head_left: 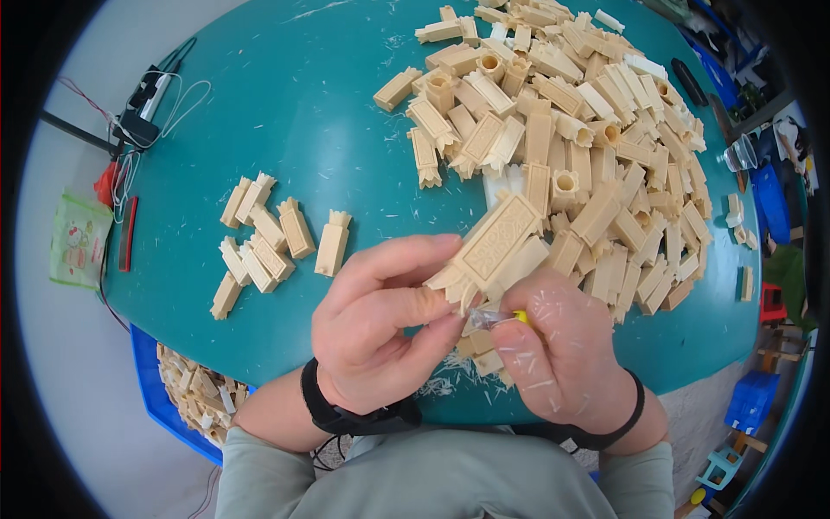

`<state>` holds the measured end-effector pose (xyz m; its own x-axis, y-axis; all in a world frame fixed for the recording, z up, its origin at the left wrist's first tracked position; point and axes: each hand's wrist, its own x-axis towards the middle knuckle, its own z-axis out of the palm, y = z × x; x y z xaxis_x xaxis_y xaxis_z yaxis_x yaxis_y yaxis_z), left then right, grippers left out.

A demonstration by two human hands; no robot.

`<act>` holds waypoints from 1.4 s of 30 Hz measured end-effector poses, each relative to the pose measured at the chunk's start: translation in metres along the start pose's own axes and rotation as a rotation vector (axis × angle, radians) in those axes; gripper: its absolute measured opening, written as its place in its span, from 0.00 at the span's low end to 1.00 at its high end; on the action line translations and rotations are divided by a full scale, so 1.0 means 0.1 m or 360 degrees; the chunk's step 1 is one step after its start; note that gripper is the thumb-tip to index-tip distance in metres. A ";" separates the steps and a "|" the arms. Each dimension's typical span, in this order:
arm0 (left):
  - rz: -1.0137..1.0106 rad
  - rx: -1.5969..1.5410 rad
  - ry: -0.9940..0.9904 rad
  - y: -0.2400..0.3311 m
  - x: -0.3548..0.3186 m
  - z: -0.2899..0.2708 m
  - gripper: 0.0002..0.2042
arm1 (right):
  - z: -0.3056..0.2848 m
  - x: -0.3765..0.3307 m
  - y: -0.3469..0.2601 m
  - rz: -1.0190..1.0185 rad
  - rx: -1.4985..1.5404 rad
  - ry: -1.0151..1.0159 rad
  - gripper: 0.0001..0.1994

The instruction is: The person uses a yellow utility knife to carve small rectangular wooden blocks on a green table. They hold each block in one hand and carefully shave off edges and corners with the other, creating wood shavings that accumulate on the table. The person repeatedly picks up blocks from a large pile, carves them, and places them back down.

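No text, number or sign is legible from my working position. The green bag to the left of the table bears a printed figure and small reddish marks; these are too small and blurred to read as wording. The beige piece gripped in my left hand carries framed raised relief; whether this includes characters cannot be determined.
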<state>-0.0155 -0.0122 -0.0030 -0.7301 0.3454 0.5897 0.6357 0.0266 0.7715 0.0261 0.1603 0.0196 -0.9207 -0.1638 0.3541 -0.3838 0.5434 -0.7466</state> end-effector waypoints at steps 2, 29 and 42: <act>0.0041 0.0037 0.0029 0.00 0.00 0.01 0.12 | 0.01 0.00 0.00 -0.0007 -0.0019 0.0005 0.10; 0.0182 0.0332 0.0168 0.05 -0.02 0.02 0.12 | 0.04 0.02 0.05 -0.0032 -0.0186 0.0127 0.12; -0.0114 -0.0323 0.0098 0.01 0.02 0.06 0.10 | -0.10 0.04 0.06 0.0681 0.0667 0.0198 0.11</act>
<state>-0.0145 -0.0054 -0.0026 -0.7894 0.2911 0.5405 0.5229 -0.1424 0.8404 0.0207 0.1713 0.0218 -0.9939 0.1086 0.0184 -0.0002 0.1652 -0.9863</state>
